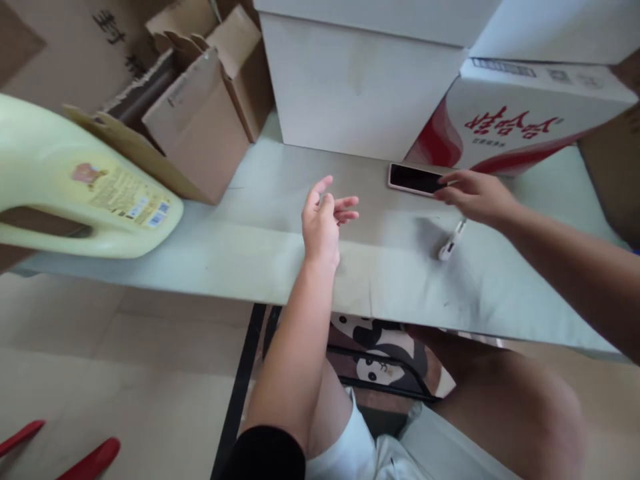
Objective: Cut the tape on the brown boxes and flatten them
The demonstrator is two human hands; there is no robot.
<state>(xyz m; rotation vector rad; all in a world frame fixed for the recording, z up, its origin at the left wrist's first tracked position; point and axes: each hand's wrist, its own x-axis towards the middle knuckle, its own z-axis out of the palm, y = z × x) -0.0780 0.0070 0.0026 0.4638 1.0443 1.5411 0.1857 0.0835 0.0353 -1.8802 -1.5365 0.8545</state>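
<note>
My left hand (324, 223) hovers over the front half of the pale green tabletop (240, 260), its fingers apart and loosely curled, holding nothing. Farther right, my right hand (477, 195) has its thumb and fingertips closed at the right end of a smartphone (415, 180). The phone has a dark screen and a pale pink edge, and it lies near the foot of the white boxes. Just below my right hand is a small, slim white object (451, 241) with a dark slot; its upper end is close to the hand, and its kind is unclear.
A large pale yellow jug (125, 213) stands at the left, with open cardboard boxes (195, 133) behind it. White cartons (350, 87) and a red-and-white carton (520, 120) line the back. Below the front edge are my legs and a panda-print cushion (380, 363).
</note>
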